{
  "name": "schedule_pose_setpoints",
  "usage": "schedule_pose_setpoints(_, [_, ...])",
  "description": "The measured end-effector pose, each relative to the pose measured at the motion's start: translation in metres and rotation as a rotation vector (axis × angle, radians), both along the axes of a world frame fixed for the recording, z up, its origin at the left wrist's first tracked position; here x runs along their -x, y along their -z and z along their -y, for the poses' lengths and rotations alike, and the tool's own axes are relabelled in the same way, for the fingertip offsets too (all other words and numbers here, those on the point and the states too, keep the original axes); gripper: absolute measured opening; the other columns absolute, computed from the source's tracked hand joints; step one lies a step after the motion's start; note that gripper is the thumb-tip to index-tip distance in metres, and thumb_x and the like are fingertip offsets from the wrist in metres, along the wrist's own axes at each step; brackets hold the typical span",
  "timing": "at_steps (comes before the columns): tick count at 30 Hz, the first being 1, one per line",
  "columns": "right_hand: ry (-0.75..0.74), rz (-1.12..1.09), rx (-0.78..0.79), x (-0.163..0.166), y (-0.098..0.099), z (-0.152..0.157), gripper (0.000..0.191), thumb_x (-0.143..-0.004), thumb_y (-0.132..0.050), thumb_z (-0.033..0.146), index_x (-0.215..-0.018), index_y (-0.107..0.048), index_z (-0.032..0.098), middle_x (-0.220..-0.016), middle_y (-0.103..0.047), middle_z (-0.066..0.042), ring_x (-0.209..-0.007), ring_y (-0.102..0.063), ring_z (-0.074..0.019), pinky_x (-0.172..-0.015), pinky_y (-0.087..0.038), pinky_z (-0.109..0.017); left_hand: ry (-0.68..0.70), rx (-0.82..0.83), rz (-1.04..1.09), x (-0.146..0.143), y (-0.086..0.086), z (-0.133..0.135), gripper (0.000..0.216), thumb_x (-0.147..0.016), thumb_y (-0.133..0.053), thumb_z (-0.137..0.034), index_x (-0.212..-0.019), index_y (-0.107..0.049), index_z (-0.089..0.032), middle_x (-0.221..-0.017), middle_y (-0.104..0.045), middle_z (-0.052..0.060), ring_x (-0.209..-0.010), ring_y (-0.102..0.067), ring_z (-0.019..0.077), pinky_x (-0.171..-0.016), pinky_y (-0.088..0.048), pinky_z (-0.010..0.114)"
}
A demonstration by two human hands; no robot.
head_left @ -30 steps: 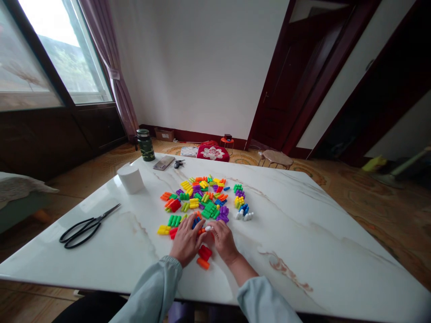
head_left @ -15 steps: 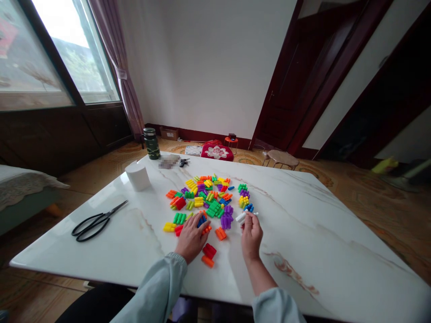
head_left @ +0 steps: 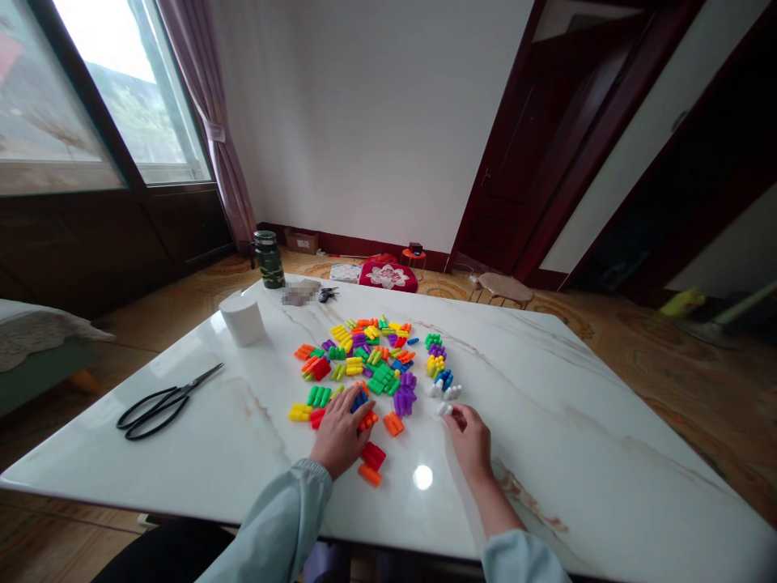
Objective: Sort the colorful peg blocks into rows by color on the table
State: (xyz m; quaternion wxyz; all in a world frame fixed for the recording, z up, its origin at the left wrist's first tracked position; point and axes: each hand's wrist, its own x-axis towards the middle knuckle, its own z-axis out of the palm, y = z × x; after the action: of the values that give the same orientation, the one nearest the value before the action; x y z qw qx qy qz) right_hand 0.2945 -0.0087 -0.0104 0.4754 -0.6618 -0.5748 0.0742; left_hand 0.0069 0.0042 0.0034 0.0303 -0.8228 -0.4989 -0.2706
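My left hand (head_left: 340,433) lies over the near side of a pile of colourful plastic building blocks (head_left: 384,379), fingers spread and touching orange blocks (head_left: 367,420) and blue ones. With its fingertips, my right hand (head_left: 470,441) pinches a small white block (head_left: 444,410) low over the table. Just beyond it are other white blocks (head_left: 452,393). They are at the near end of a row where blue blocks (head_left: 445,379), yellow blocks (head_left: 435,366), purple blocks and green blocks (head_left: 433,340) stand grouped by colour. Red blocks (head_left: 373,456) and an orange block (head_left: 370,474) lie nearest me.
Black-handled scissors (head_left: 170,400) lie on the left of the white marble-patterned table (head_left: 576,421). Behind them stand a white paper roll (head_left: 242,318) and a camouflage bottle (head_left: 269,260). Keys (head_left: 328,295) lie by a blurred patch. A round stool (head_left: 503,289) stands beyond the table.
My right hand has drawn back towards me from the row's near end, and white blocks now lie there. My left hand stays on the pile. The view has shifted slightly.
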Motion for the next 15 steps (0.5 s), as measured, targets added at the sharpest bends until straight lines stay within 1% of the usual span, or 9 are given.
schedule_pose_setpoints(2, [-0.004,-0.047,0.000,0.000,0.002,-0.004,0.037,-0.082,-0.055,0.051,-0.089,-0.068,0.017,-0.083,-0.072,-0.011,-0.071,-0.066,-0.0215,-0.070,-0.053,-0.034,-0.002,-0.004,-0.002,0.000,0.000,0.000,0.038,-0.084,-0.058,-0.024,-0.120,-0.066,-0.028,-0.139,-0.052,0.012,-0.128,-0.049,0.0330,-0.107,-0.042,0.054])
schedule_pose_setpoints(7, [0.030,-0.084,0.013,0.002,0.000,-0.017,0.039,-0.080,-0.055,0.054,-0.087,-0.066,0.018,-0.080,-0.073,-0.011,-0.070,-0.068,-0.0228,-0.068,-0.053,-0.035,0.003,-0.005,-0.010,0.001,0.002,0.000,0.038,-0.084,-0.059,-0.024,-0.121,-0.066,-0.031,-0.140,-0.050,0.011,-0.128,-0.049,0.0329,-0.107,-0.042,0.055])
schedule_pose_setpoints(12, [0.117,-0.030,-0.054,0.007,-0.005,-0.021,0.041,-0.080,-0.053,0.059,-0.079,-0.061,0.019,-0.076,-0.069,-0.008,-0.061,-0.063,-0.0197,-0.061,-0.050,-0.032,0.005,0.004,-0.003,0.001,0.003,0.000,0.037,-0.083,-0.058,-0.023,-0.119,-0.067,-0.030,-0.140,-0.050,0.012,-0.129,-0.048,0.0335,-0.107,-0.041,0.055])
schedule_pose_setpoints(15, [0.189,0.020,-0.107,0.018,-0.008,-0.014,0.039,-0.086,-0.050,0.058,-0.078,-0.057,0.020,-0.078,-0.064,-0.007,-0.059,-0.058,-0.0165,-0.058,-0.046,-0.030,0.006,0.004,0.010,0.000,0.002,0.000,0.038,-0.084,-0.057,-0.023,-0.120,-0.066,-0.030,-0.140,-0.049,0.011,-0.130,-0.047,0.0331,-0.108,-0.041,0.056])
